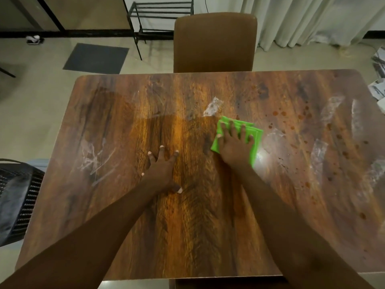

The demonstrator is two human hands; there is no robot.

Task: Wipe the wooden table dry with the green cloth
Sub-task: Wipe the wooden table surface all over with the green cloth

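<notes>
The cloth (239, 138) is soft, light and folded flat, right of the middle of the table (125, 226). The right hand (235, 142) presses it with flat fingers. Pushing from on top looks best. The left hand (164, 172) lies flat beside it. Drops (277, 113) lie farther right.

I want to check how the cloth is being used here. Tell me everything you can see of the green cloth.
The green cloth is bright lime, soft-looking fabric, folded into a flat pad whose layered edges show at its far corner. It lies flat on the wooden table, right of centre and slightly askew. The right hand presses down on it with straight, spread fingers, covering much of it. Wet streaks lie just to its right.
</notes>
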